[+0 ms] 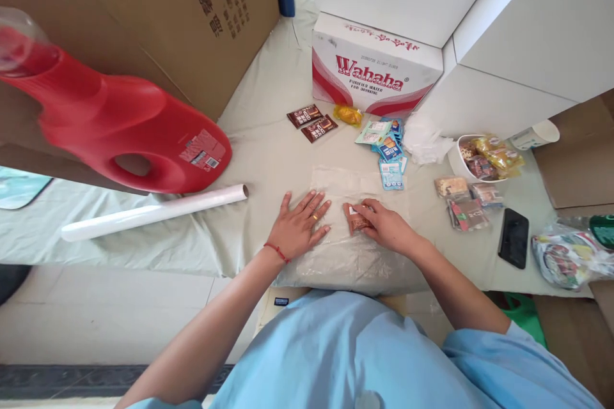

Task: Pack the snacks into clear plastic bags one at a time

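Note:
My left hand lies flat with fingers spread on a sheet of clear plastic film, which hangs over the table's front edge. On the same film, my right hand has its fingers closed on a small brown snack packet; part of the packet is hidden under the fingers. Beyond the hands lie two dark brown cocoa packets, a yellow wrapped snack and a heap of blue and green sachets. To the left rests a white roll of film.
A red jug and a large cardboard box stand at left. Behind is a Wahaha water carton. At right are a white bowl of snacks, several flat packets, a black phone, a paper cup and crumpled plastic.

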Motion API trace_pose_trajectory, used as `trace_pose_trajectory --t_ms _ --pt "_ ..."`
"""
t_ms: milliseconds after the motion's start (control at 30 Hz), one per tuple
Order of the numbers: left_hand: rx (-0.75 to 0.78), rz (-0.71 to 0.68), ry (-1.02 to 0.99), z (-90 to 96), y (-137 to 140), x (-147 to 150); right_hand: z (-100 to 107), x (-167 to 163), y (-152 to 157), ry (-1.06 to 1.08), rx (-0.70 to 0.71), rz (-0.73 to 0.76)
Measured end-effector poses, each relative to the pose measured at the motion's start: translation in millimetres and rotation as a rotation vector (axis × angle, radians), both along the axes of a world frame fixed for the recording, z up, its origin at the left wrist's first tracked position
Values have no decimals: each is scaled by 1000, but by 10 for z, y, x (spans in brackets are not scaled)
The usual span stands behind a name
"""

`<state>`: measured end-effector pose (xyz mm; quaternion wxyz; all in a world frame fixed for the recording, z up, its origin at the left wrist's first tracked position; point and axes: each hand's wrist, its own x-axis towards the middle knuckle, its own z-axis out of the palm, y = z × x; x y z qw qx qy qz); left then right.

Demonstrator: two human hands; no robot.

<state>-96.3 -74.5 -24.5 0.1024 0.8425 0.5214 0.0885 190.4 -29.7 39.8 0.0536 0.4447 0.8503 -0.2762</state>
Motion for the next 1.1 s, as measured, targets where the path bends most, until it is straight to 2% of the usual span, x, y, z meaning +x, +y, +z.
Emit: trace_pose_trajectory --t_ms 100,200,267,400,500,567,633,733,867,1033,1100 --pt "-4 -4 -5 3 1 0 121 -50 307 40 4 68" --pt "-8 1 -5 10 1 0 239 -182 869 -1 189 -45" --pt "-11 5 -5 17 1 2 241 -329 1322 -32 308 -114" --pt "-18 6 -8 29 -3 6 16 -657 2121 2 472 -193" --pt "-26 6 -9 29 -6 4 -208 -823 2437 -19 449 -233" --pt "-32 6 -10 25 -7 1 -294 -859 2509 -48 446 -246" --pt "-37 5 -14 22 -7 -2 -309 -830 2513 -66 502 -241" --pt "-45 -3 -23 30 -5 -6 -233 -715 2468 -98 587 -224" --pt "-56 -25 -27 49 -1 -14 -95 -691 2380 -134 590 -265" --pt "-42 -26 -22 30 -4 -21 -132 -1136 2277 -31 473 65" --pt "-37 -23 -17 18 -6 -22 -211 -1334 2264 -6 423 80"
